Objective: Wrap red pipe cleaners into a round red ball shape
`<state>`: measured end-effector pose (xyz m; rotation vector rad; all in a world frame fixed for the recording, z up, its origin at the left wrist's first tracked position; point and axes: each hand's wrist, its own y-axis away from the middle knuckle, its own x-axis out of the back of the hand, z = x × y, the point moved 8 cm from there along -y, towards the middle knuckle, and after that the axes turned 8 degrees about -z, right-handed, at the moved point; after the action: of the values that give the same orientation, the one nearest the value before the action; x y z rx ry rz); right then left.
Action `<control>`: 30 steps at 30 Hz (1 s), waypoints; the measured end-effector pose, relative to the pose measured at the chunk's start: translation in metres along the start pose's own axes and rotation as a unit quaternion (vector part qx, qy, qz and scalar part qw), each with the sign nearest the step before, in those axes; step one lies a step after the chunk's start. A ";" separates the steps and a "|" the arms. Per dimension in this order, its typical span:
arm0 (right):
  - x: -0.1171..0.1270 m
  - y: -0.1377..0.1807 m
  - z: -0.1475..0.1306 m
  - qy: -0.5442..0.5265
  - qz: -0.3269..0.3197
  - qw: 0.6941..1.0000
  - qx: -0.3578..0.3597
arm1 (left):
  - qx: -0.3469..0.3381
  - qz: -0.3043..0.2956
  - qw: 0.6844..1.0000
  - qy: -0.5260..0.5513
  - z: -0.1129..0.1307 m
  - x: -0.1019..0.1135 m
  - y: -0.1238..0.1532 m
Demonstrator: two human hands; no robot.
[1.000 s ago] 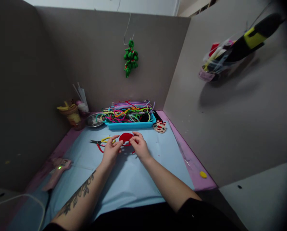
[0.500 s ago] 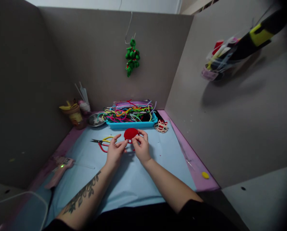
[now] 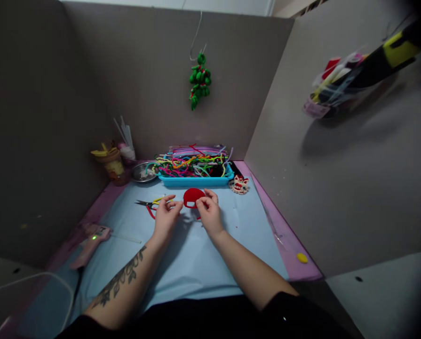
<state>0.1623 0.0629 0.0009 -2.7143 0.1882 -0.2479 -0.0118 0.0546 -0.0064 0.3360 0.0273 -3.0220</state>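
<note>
A rounded red fuzzy piece [image 3: 193,194], which looks made of pipe cleaner, is held upright above the blue table cover, with a small pale gap low in its front. My right hand [image 3: 210,214] is closed on its right side, thumb and fingers pinching the lower edge. At its left edge, my left hand [image 3: 166,216] has thumb and a finger pinched together, the index finger raised; the exact contact is too small to make out. Scissors [image 3: 148,204] with red and yellow handles lie beside my left hand, which partly covers them.
A blue tray [image 3: 196,181] of colourful pipe cleaners stands at the back. Beside it are a metal dish [image 3: 143,173] and a red-and-white face ornament [image 3: 239,185]. At left lies a pink glue gun [image 3: 92,245], its light green. Grey partitions enclose the table; a green ornament [image 3: 199,81] hangs behind.
My left fingers have shifted slightly up and left, to the red piece's left edge. The gap low in the red piece shows more clearly. The whole view has shifted slightly.
</note>
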 end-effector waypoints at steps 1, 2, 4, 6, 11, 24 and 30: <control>0.000 -0.001 0.003 -0.011 -0.002 1.000 -0.010 | 0.007 -0.007 1.000 -0.003 -0.001 -0.001 0.000; -0.001 -0.002 0.005 -0.022 -0.009 1.000 -0.017 | 0.023 -0.021 1.000 -0.002 -0.003 -0.003 0.000; -0.007 -0.002 0.006 -0.044 -0.038 0.998 -0.024 | 0.056 -0.049 0.997 0.014 -0.007 -0.008 0.000; -0.013 -0.001 0.005 -0.056 -0.071 0.996 -0.023 | 0.068 -0.061 0.995 0.034 -0.009 -0.010 0.000; -0.019 0.001 0.002 -0.042 -0.099 0.994 -0.018 | 0.069 -0.063 0.994 0.050 -0.014 -0.007 -0.004; 0.000 -0.018 -0.016 0.256 -0.163 0.946 0.115 | 0.039 -0.038 0.998 0.039 -0.007 -0.001 -0.006; 0.007 -0.020 -0.012 0.253 -0.153 0.951 0.089 | 0.044 -0.029 0.998 0.040 -0.010 0.000 -0.007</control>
<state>0.1685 0.0752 0.0213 -2.4373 -0.1120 -1.0017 -0.0108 0.0614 -0.0158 0.4706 -0.0918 -3.0718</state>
